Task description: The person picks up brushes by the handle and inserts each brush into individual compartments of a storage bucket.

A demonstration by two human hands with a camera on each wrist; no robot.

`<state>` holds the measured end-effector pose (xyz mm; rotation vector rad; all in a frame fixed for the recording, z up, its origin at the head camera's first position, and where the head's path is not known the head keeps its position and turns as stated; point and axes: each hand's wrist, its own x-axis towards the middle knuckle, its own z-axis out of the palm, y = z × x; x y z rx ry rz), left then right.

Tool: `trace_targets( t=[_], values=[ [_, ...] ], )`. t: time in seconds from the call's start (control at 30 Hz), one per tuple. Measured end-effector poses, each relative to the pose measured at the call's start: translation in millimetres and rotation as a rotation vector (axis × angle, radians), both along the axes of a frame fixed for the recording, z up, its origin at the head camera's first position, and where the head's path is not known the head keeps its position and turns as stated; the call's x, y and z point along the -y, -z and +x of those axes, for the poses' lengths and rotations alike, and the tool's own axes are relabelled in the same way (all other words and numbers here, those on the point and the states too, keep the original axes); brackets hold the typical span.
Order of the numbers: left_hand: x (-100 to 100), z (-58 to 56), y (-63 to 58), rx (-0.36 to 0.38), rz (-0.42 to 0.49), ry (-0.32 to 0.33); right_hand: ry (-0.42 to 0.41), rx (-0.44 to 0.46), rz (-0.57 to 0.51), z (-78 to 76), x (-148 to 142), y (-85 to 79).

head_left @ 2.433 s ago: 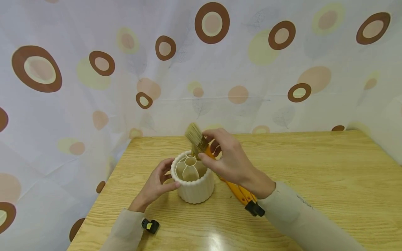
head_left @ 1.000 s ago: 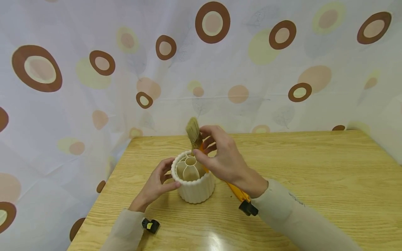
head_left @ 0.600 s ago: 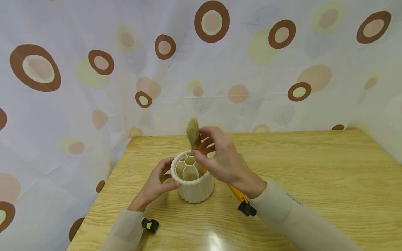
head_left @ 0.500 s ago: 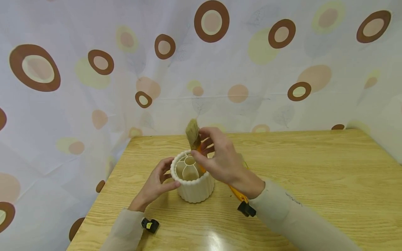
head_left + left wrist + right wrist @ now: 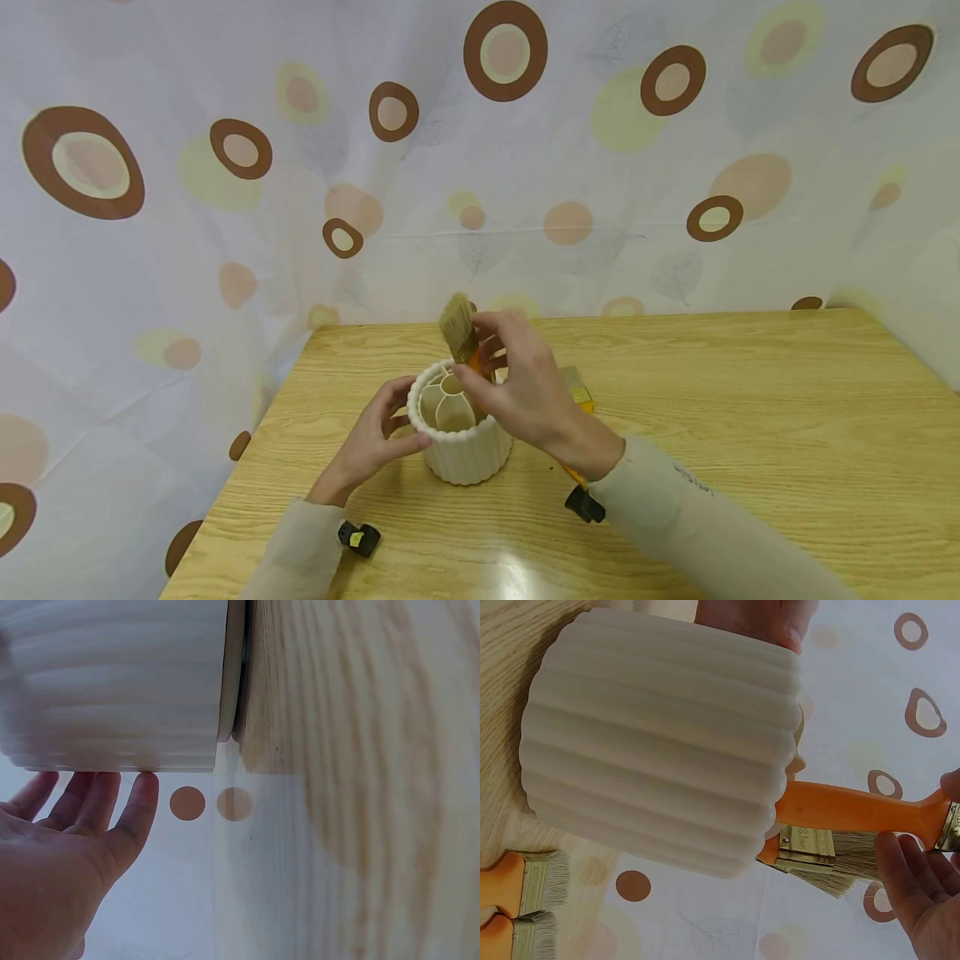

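Observation:
A cream ribbed brush holder stands upright on the table, its top split into compartments round a central ring. My left hand holds its left side, thumb near the front rim; the left wrist view shows fingertips against the wall. Pinched near the metal band by my right hand is a paintbrush, bristles up. Its orange handle reaches down past the holder's rim at the right; the handle's end is hidden inside. Other paintbrushes stand in the holder behind it, bristles outward.
Two more orange-handled paintbrushes lie on the table right of the holder, mostly covered by my right forearm in the head view. Small black devices sit at both cuffs. A patterned curtain hangs behind the wooden table.
The paintbrush, first slanted beside the rim, was raised more upright, moved left and lowered handle-first into the holder. My right hand sank with it, uncovering a lying brush. My left hand stayed put.

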<state>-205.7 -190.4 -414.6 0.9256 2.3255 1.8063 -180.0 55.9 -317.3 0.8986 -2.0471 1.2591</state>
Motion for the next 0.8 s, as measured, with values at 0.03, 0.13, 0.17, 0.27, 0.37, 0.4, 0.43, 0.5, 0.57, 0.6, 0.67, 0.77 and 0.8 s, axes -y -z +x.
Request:
trace_targets(
  t=[0.03,0.13,0.17,0.27,0.37,0.4,0.43,0.5,0.57,0.6,0.67,0.77,0.8],
  values=[
    [0,0.1,0.0,-0.001,0.0,0.001,-0.002,-0.007,0.001,-0.3,0,0.8],
    [0,0.0,0.1,-0.005,-0.001,0.002,-0.012,-0.028,0.005,-0.8,0,3.2],
    [0,0.0,0.2,-0.004,-0.003,0.001,-0.015,-0.032,0.007,-1.1,0,4.3],
    [0,-0.2,0.4,-0.004,-0.005,0.002,-0.017,-0.037,0.01,-1.8,0,7.5],
    [0,-0.3,0.3,-0.002,-0.005,0.002,-0.015,-0.033,0.013,-1.8,1,10.3],
    [0,-0.4,0.3,-0.005,-0.005,0.003,-0.013,-0.03,0.013,-1.8,1,11.1],
    [0,-0.4,0.3,-0.005,-0.004,0.004,-0.013,-0.029,0.013,-1.8,1,11.9],
    [0,-0.2,0.0,-0.007,-0.004,0.003,-0.009,-0.032,0.015,-1.7,2,12.9],
    [0,-0.1,0.1,-0.012,-0.006,0.005,-0.001,-0.035,0.018,-1.9,2,14.1],
    [0,-0.1,0.1,-0.011,-0.006,0.004,0.004,-0.037,0.019,-2.0,2,14.5],
    [0,-0.2,0.3,-0.012,-0.008,0.005,0.011,-0.04,0.02,-2.2,2,15.4],
    [0,-0.3,0.5,-0.01,-0.003,0.008,0.018,-0.034,0.027,-2.3,2,16.9],
    [0,-0.4,0.6,-0.009,-0.001,0.01,0.018,-0.033,0.03,-2.4,2,17.5]
  ],
)
